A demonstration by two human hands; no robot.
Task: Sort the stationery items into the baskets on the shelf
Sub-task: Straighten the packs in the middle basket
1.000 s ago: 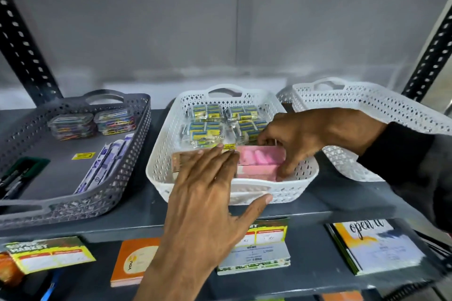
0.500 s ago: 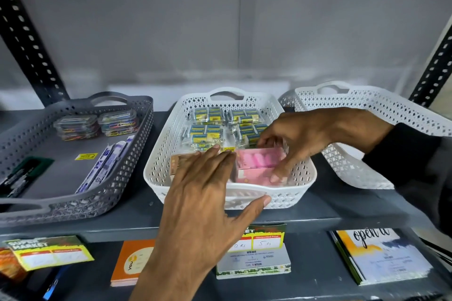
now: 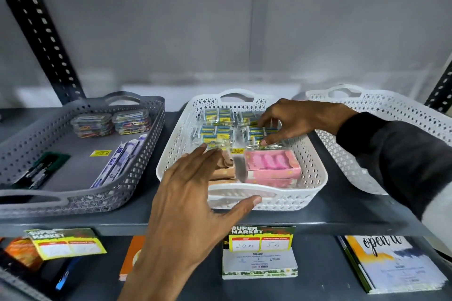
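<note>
The middle white basket (image 3: pixel 315 173) holds several blue-and-yellow packets (image 3: pixel 217 127) at the back, pink boxes (image 3: pixel 271 166) at the front right and tan boxes (image 3: pixel 223 173) at the front left. My left hand (image 3: pixel 193 193) lies flat, fingers spread over the tan boxes, thumb against the basket's front rim. My right hand (image 3: pixel 291 122) reaches in from the right, fingertips touching a clear-wrapped packet behind the pink boxes, with no closed grip visible.
A grey basket (image 3: pixel 146 159) on the left holds clip boxes (image 3: pixel 110 122), pens (image 3: pixel 122 164) and a dark pack. A white basket (image 3: pixel 391 115) stands at the right. Below the shelf edge hang price labels (image 3: pixel 261 239); notebooks (image 3: pixel 391 264) lie on the lower shelf.
My right hand has let go of the pink boxes and moved back to the packets behind them. My left hand has stayed over the tan boxes.
</note>
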